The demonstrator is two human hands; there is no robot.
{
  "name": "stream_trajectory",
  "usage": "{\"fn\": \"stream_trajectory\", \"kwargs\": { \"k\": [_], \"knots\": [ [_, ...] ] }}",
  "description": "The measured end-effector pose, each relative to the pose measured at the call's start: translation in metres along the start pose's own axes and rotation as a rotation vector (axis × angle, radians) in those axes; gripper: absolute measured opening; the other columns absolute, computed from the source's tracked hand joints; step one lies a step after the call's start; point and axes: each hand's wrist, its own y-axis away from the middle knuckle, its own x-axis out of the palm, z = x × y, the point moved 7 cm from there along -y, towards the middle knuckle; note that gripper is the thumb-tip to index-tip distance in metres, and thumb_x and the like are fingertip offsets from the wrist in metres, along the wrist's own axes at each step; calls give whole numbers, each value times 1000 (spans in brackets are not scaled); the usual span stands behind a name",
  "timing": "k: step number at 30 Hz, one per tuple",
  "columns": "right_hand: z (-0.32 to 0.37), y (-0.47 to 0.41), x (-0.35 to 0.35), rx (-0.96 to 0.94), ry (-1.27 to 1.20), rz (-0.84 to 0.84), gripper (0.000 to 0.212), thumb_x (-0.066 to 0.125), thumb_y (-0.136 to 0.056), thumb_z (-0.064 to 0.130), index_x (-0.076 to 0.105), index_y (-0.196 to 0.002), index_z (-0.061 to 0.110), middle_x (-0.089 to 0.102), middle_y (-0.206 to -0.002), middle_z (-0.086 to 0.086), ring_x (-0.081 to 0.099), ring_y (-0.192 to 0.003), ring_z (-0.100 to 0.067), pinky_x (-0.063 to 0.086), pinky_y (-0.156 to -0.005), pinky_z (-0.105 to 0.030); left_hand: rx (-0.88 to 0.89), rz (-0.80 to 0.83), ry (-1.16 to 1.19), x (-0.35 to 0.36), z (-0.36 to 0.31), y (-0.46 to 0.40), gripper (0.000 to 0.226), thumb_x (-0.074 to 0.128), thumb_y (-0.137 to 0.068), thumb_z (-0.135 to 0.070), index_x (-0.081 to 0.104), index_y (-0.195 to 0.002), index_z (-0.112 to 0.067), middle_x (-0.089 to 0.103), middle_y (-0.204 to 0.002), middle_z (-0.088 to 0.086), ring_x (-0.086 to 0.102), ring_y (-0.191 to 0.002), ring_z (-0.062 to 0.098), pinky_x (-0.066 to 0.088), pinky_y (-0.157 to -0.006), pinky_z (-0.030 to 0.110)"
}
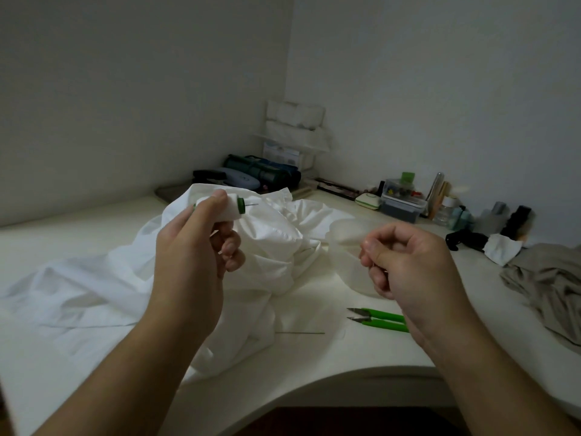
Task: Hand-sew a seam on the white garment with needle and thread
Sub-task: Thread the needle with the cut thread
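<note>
Across the white counter (361, 350) lies the white garment (125, 278), crumpled and spread from the counter's left edge to its middle; it serves as the reference landmark below. Right of the garment, at the counter's far right edge, lies a bunched grey-beige cloth (547, 284). Behind the garment, in the wall corner, stands a white tiered rack (294, 127), with dark rolled bags (264, 171) at its foot. Behind and to the right of the garment, a clear lidded storage box (401, 204) sits among small bottles and containers along the wall. Just right of the garment rests a translucent round container (349, 247), partly hidden by the right hand. Above the garment's centre, the left hand (191, 256) is raised; its grip is closed around a white thread spool (228, 209) with green end caps, thumb and fingers curled round the spool body. A thin pin-like tip projects from the spool's right cap. Right of the garment, the right hand (405, 265) is raised with fingers curled and thumb pressed to forefinger; whether the pinch holds thread cannot be told. Near the garment's lower right edge lie green-handled thread snips (380, 320), blades pointing toward the garment. Touching the garment's lower hem, a straight needle (301, 333) lies flat on the counter.
</note>
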Motion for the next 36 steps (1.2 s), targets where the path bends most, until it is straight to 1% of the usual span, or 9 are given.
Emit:
{"fn": "stream_trajectory", "kwargs": {
  "k": [2, 6, 10, 13, 17, 20, 23, 27, 36],
  "knots": [
    [1, 1, -7, -80, 240, -78, 23, 69, -98, 7, 72, -78, 19, 71, -68, -2, 55, -54, -15, 47, -54, -33, 11, -30, 5, -2, -2, -1, 24, 63, -101, -26, 66, -78, -18, 49, -71, -2, 42, -57, 13, 36, -49, 27],
    [12, 11, -3, -215, 692, -90, 23, 69, -97, 15, 67, -76, 26, 66, -69, 6, 61, -64, -10, 46, -55, -23, 9, -43, 10, -2, -2, 0, 28, 64, -102, -28, 69, -75, -22, 50, -72, -2, 44, -58, 13, 38, -49, 26],
    [19, 18, 16, -212, 813, 9, 16, 63, -98, 19, 73, -104, 30, 69, -94, 16, 59, -79, 3, 40, -64, -10, 16, 19, -46, 3, 0, 2, 22, 65, -103, -27, 65, -87, -12, 49, -70, -1, 42, -59, 14, 36, -49, 28],
    [23, 15, 28, -203, 619, 68, 44, 59, -91, 3, 68, -124, 31, 69, -115, 16, 64, -81, 0, 44, -67, -10, 12, 68, -82, 6, 2, 4, 22, 66, -102, -29, 66, -96, -8, 50, -72, 1, 43, -60, 14, 37, -50, 29],
    [18, 19, 66, 50, 35, 371, 57, 51, -91, -12, 54, -141, 16, 66, -131, 7, 63, -49, -23, 42, -40, -27, 14, 169, -102, 14, 3, 8, 23, 64, -103, -28, 67, -97, -6, 49, -79, 9, 42, -61, 17, 35, -49, 29],
    [19, 27, 91, 140, -139, 527, 51, 65, -98, 3, 49, -146, 14, 74, -122, -5, 60, -50, -21, 42, -40, -27, 45, 241, -170, 19, 4, 11, 29, 65, -102, -30, 68, -99, -2, 48, -76, 11, 43, -61, 21, 35, -50, 30],
    [16, 23, 95, 120, -68, 471, 35, 77, -94, 21, 64, -126, 13, 80, -91, -12, 57, -48, -16, 40, -39, -26, 40, 255, -214, 20, 5, 11, 31, 67, -100, -34, 69, -101, -3, 47, -67, 7, 43, -58, 17, 37, -51, 28],
    [13, 16, 84, 89, -128, 359, 3, 76, -94, 9, 77, -94, 6, 74, -71, -9, 53, -43, -11, 37, -38, -22, 18, 242, -187, 17, 7, 8, 32, 70, -98, -33, 70, -103, -1, 48, -71, 3, 43, -58, 15, 37, -49, 24],
    [15, 7, 26, 22, -236, 125, 15, 63, -99, 4, 73, -89, 0, 65, -69, -13, 45, -42, -16, 29, -36, -23, -41, 149, -80, 9, 7, 3, 21, 68, -99, -30, 71, -95, -10, 52, -78, 2, 42, -59, 14, 31, -50, 27]
  ]
}}
